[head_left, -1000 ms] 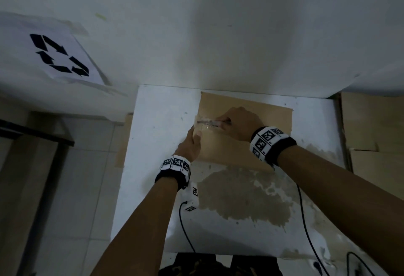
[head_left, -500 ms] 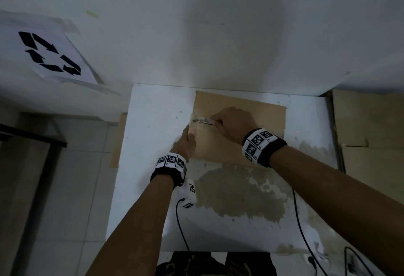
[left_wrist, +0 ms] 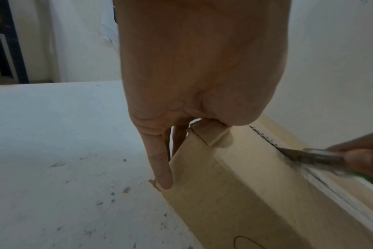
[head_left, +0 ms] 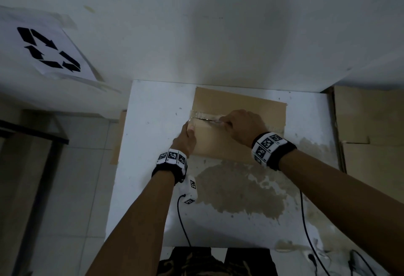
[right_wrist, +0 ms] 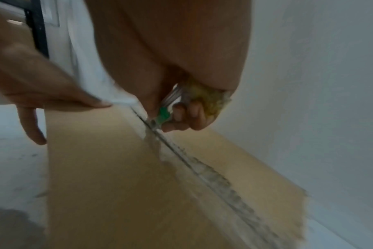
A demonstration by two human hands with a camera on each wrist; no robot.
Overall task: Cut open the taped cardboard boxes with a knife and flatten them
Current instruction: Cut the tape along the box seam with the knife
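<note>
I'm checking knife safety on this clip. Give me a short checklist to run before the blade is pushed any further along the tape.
1. Right hand grips the knife firmly: ok.
2. Blade sits in the taped seam of the box: ok.
3. Left hand steadies the box at its left end: ok.
4. Left thumb clear of the blade's line: not ok, it lies close ahead of the tip.
5. Box flat on the table: ok.
6. Depth of cut: cannot tell.
</note>
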